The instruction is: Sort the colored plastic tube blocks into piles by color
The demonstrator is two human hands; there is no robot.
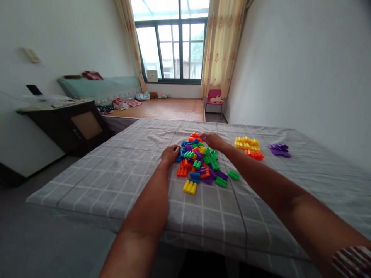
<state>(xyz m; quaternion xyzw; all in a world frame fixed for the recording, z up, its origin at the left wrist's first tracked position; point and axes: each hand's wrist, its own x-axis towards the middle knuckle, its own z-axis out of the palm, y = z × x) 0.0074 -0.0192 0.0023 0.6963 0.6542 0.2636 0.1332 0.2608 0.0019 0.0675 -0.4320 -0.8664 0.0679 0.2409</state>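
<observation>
A heap of ribbed plastic toy blocks point(198, 159) in blue, green, orange, purple and yellow lies on a grey checked cloth point(139, 166). At the heap's left edge, my left hand point(171, 153) rests with curled fingers against the blue blocks point(180, 155); whatever is inside them is hidden. My right hand point(213, 140) reaches over the far side, its fingertips pinched at a small purple block point(204, 138) beside the orange blocks point(194, 136). A yellow block point(189, 187) lies at the near edge, and a green block point(233, 175) sits apart on the right.
Right of the heap lie grouped yellow blocks point(247, 143), orange blocks point(254, 155) and purple blocks point(279, 150). Beyond the cloth are a low bed point(174, 108), a pink chair point(214, 96) and a window. A dark cabinet point(87, 123) stands at left.
</observation>
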